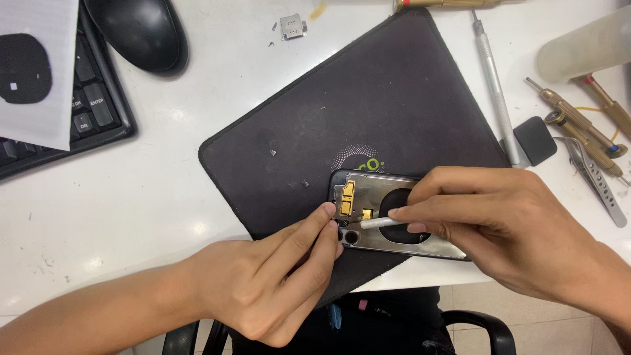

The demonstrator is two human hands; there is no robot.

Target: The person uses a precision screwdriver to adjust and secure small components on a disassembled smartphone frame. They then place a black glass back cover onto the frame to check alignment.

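An opened phone back housing (368,190) with gold parts and a dark round coil lies on a black mat (368,98). My left hand (276,283) steadies the housing's left edge with fingertips near the camera holes. In my right hand (499,223) is a thin silver tool (378,223), pinched between the fingers, with its tip touching the housing near a gold part. The right side of the housing is hidden under my right hand.
A black mouse (141,29) and keyboard (98,112) under a paper sheet (36,66) sit at the top left. A small metal part (291,26) lies above the mat. A silver screwdriver (496,85), brass tools (578,125), tweezers (598,184) and a small black square (534,140) lie at the right.
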